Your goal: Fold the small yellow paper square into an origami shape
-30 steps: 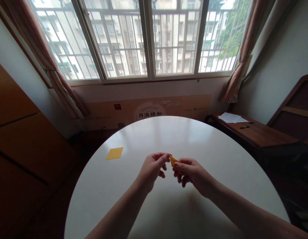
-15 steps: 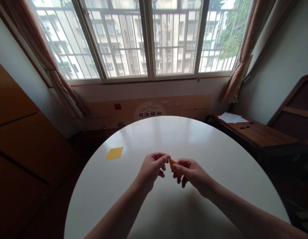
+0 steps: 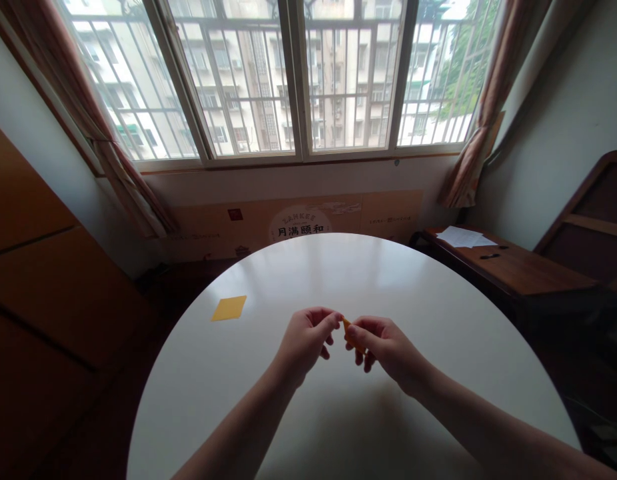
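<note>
Over the middle of the round white table, both hands meet at a small piece of folded orange-yellow paper [image 3: 355, 339]. My right hand [image 3: 378, 340] pinches its body between thumb and fingers. The thumb and index finger of my left hand [image 3: 311, 337] are closed on the pointed upper tip. Much of the folded paper is covered by the right fingers, so its full shape cannot be made out. A flat yellow square of paper [image 3: 229, 308] lies on the table to the left, apart from both hands.
The white table [image 3: 308, 273] has a curved rim. At the right, a brown wooden side table [image 3: 543, 270] carries white papers [image 3: 461, 236] and a small dark object [image 3: 489, 257]. A barred window [image 3: 298, 80] with curtains is ahead, and an orange-brown cabinet [image 3: 33, 287] stands on the left.
Both hands have shifted very slightly, and the right thumb sits a little higher on the folded paper. The yellow square lies as before.
</note>
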The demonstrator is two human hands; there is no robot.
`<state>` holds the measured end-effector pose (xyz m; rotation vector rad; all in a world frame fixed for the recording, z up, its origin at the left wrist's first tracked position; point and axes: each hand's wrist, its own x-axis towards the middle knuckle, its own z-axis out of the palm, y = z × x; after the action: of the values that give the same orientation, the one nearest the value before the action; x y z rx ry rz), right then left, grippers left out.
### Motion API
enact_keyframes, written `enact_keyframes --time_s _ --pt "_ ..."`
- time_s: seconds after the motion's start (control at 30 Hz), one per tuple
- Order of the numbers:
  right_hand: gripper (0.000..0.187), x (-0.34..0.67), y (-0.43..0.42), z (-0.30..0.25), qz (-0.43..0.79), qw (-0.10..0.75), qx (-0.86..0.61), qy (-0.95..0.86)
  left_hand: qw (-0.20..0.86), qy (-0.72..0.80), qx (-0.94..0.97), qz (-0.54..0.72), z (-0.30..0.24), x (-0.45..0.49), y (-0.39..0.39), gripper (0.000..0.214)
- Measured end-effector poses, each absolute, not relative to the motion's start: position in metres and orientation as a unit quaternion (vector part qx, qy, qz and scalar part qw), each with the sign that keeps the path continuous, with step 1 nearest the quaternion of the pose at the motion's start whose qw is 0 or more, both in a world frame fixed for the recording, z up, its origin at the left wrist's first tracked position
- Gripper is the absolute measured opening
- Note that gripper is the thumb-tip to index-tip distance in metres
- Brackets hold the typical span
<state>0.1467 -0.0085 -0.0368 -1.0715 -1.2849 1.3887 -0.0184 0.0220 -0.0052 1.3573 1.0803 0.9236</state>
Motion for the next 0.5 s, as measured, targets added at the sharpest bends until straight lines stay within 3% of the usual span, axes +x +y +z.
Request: enact_keyframes --time_s 0.5 --pt "0.037 0.1479 -0.0109 -0.0350 0.646 0.457 -0.373 -0.486 0.654 0.407 0.534 0.348 -0.0037 -0.0227 0.0232 0.037"
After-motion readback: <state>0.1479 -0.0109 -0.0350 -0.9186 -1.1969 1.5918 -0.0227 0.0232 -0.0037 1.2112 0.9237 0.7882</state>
